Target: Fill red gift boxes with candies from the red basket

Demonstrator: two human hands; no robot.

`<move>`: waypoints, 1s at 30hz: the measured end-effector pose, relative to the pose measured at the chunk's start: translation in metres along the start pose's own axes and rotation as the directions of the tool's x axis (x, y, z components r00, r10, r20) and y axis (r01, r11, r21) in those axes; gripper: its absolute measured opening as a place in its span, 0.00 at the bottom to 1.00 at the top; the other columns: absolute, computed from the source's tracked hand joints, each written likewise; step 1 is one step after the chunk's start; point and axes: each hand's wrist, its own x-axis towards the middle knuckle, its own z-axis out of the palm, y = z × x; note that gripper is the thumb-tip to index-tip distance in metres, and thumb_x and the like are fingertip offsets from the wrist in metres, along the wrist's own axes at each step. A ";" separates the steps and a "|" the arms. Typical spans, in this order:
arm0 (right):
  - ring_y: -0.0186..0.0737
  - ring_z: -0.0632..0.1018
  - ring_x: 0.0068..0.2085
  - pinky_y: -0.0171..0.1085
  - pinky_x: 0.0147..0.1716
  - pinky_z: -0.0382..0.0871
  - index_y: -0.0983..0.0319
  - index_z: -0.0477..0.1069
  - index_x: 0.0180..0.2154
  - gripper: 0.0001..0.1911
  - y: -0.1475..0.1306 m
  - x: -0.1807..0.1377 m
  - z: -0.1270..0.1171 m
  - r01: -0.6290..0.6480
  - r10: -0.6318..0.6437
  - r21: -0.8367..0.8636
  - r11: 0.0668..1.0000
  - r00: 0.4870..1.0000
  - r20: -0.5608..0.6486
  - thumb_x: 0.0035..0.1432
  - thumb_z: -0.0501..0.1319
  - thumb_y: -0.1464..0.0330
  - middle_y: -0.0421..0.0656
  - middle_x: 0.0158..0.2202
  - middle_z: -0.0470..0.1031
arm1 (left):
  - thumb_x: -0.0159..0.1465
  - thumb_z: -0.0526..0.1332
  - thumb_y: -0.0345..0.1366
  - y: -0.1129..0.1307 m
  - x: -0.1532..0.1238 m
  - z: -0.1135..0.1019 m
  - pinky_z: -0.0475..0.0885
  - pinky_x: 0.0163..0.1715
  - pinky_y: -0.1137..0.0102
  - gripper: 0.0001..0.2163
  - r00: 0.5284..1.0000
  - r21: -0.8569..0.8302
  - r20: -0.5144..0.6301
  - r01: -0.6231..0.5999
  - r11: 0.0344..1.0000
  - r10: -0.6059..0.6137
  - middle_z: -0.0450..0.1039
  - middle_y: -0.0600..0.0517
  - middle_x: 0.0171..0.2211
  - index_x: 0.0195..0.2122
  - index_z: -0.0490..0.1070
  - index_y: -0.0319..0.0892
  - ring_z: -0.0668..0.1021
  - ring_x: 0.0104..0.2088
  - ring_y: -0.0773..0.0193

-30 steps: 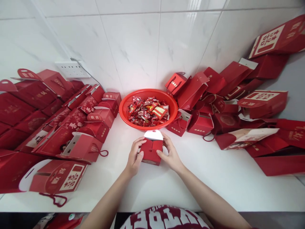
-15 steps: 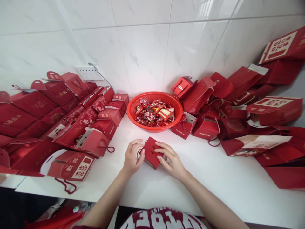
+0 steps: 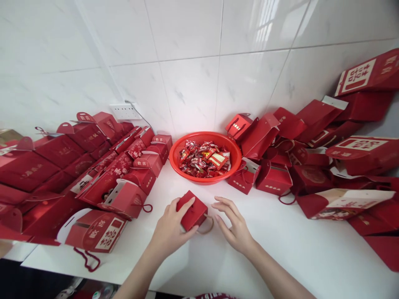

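Note:
A small closed red gift box (image 3: 192,211) with a cord handle sits tilted on the white counter (image 3: 280,245), and my left hand (image 3: 172,226) grips it with the fingers wrapped over its top and near side. My right hand (image 3: 234,225) hovers just to the right of the box with its fingers spread, holding nothing. Behind the box stands a round red basket (image 3: 177,153) filled with wrapped red candies (image 3: 204,160).
Many red gift boxes (image 3: 93,174) are piled along the left side of the counter, under a wall socket (image 3: 124,111). More red boxes and bags (image 3: 311,149) lie heaped at the right against the white tiled wall. The counter's front edge runs near my arms.
The box's white flap was folded shut. My right hand has let go and opened, while my left hand has taken the box and shifted it slightly left. My view has tilted upward.

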 end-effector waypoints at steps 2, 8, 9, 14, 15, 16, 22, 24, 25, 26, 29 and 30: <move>0.48 0.71 0.59 0.50 0.55 0.72 0.57 0.65 0.58 0.19 0.002 0.001 -0.003 0.010 -0.011 -0.017 1.000 1.000 -0.012 0.68 0.55 0.74 0.52 0.59 0.65 | 0.62 0.64 0.45 -0.010 0.010 -0.017 0.74 0.53 0.57 0.31 1.000 -0.103 -0.018 -0.004 0.995 0.002 0.66 0.44 0.57 0.67 0.60 0.56 0.75 0.54 0.50; 0.46 0.75 0.53 0.45 0.46 0.77 0.57 0.64 0.59 0.20 0.003 0.001 -0.005 0.011 -0.012 -0.015 1.000 0.998 -0.053 0.67 0.54 0.76 0.53 0.59 0.66 | 0.59 0.65 0.47 -0.037 0.078 -0.107 0.70 0.58 0.57 0.30 0.873 -0.099 -0.471 0.092 0.991 -0.128 0.66 0.47 0.52 0.63 0.66 0.55 0.74 0.53 0.51; 0.46 0.76 0.51 0.45 0.45 0.77 0.57 0.63 0.59 0.21 0.004 0.001 -0.005 0.012 -0.013 -0.011 1.000 0.999 -0.052 0.67 0.54 0.76 0.53 0.58 0.66 | 0.58 0.66 0.46 -0.041 0.096 -0.124 0.67 0.60 0.56 0.31 0.807 -0.096 -0.567 0.135 0.986 -0.166 0.66 0.47 0.51 0.64 0.65 0.56 0.73 0.54 0.52; 0.41 0.78 0.43 0.44 0.44 0.77 0.57 0.63 0.59 0.21 0.011 0.001 -0.005 0.001 -0.001 -0.019 1.000 1.000 -0.012 0.68 0.53 0.76 0.52 0.56 0.68 | 0.58 0.67 0.51 -0.074 0.204 -0.179 0.58 0.66 0.55 0.33 0.675 -0.164 -0.669 0.275 0.947 -0.312 0.58 0.46 0.56 0.64 0.65 0.53 0.68 0.59 0.51; 0.41 0.79 0.43 0.44 0.43 0.77 0.57 0.63 0.59 0.21 0.013 0.002 -0.005 -0.004 0.004 -0.023 1.000 1.000 -0.008 0.68 0.53 0.76 0.52 0.56 0.68 | 0.59 0.67 0.52 -0.082 0.226 -0.182 0.58 0.66 0.55 0.34 0.682 -0.158 -0.663 0.276 0.948 -0.309 0.58 0.45 0.57 0.64 0.65 0.49 0.68 0.59 0.51; 0.41 0.79 0.42 0.44 0.43 0.77 0.57 0.63 0.59 0.21 0.014 0.003 -0.006 -0.008 0.008 -0.028 1.000 1.000 -0.004 0.68 0.52 0.76 0.52 0.55 0.69 | 0.59 0.66 0.52 -0.090 0.247 -0.182 0.58 0.65 0.54 0.35 0.701 -0.151 -0.640 0.288 0.946 -0.315 0.58 0.43 0.57 0.65 0.64 0.45 0.67 0.60 0.49; 0.43 0.79 0.44 0.45 0.45 0.78 0.56 0.63 0.59 0.21 0.018 0.010 -0.011 -0.025 0.027 -0.070 0.997 0.999 0.029 0.68 0.52 0.76 0.51 0.52 0.72 | 0.58 0.65 0.54 -0.132 0.330 -0.155 0.59 0.62 0.49 0.36 0.752 -0.044 -0.581 0.352 0.935 -0.311 0.56 0.36 0.60 0.64 0.65 0.43 0.62 0.61 0.37; 0.44 0.79 0.44 0.45 0.44 0.78 0.56 0.63 0.58 0.20 0.019 0.012 -0.012 -0.027 0.030 -0.086 0.996 0.999 0.032 0.67 0.52 0.76 0.51 0.52 0.72 | 0.58 0.63 0.56 -0.147 0.340 -0.141 0.59 0.62 0.50 0.37 0.745 -0.052 -0.568 0.393 0.918 -0.351 0.56 0.36 0.61 0.65 0.64 0.43 0.63 0.61 0.36; 0.44 0.79 0.44 0.45 0.44 0.78 0.56 0.63 0.58 0.20 0.019 0.012 -0.012 -0.027 0.030 -0.092 0.995 0.999 0.033 0.67 0.52 0.76 0.51 0.52 0.72 | 0.58 0.63 0.57 -0.154 0.342 -0.134 0.60 0.61 0.49 0.37 0.745 -0.061 -0.544 0.424 0.903 -0.386 0.56 0.35 0.61 0.65 0.64 0.43 0.63 0.61 0.36; 0.44 0.79 0.43 0.45 0.44 0.78 0.56 0.63 0.58 0.20 0.020 0.012 -0.013 -0.027 0.030 -0.097 0.995 0.999 0.034 0.67 0.52 0.76 0.51 0.52 0.72 | 0.57 0.62 0.58 -0.161 0.343 -0.127 0.60 0.60 0.49 0.37 0.748 -0.066 -0.512 0.455 0.888 -0.422 0.55 0.35 0.61 0.64 0.64 0.43 0.63 0.61 0.35; 0.44 0.80 0.42 0.45 0.44 0.78 0.56 0.64 0.58 0.20 0.022 0.012 -0.013 -0.036 0.041 -0.108 0.994 0.998 0.041 0.67 0.52 0.77 0.51 0.52 0.72 | 0.57 0.61 0.59 -0.178 0.344 -0.112 0.61 0.59 0.46 0.37 0.767 -0.052 -0.442 0.496 0.867 -0.466 0.54 0.34 0.63 0.64 0.65 0.46 0.62 0.62 0.32; 0.43 0.80 0.42 0.45 0.44 0.78 0.56 0.64 0.58 0.20 0.023 0.012 -0.013 -0.043 0.048 -0.110 0.993 0.998 0.045 0.67 0.52 0.77 0.51 0.51 0.72 | 0.57 0.61 0.60 -0.181 0.345 -0.109 0.61 0.59 0.46 0.37 0.775 -0.039 -0.432 0.494 0.868 -0.461 0.53 0.34 0.63 0.64 0.65 0.47 0.61 0.62 0.31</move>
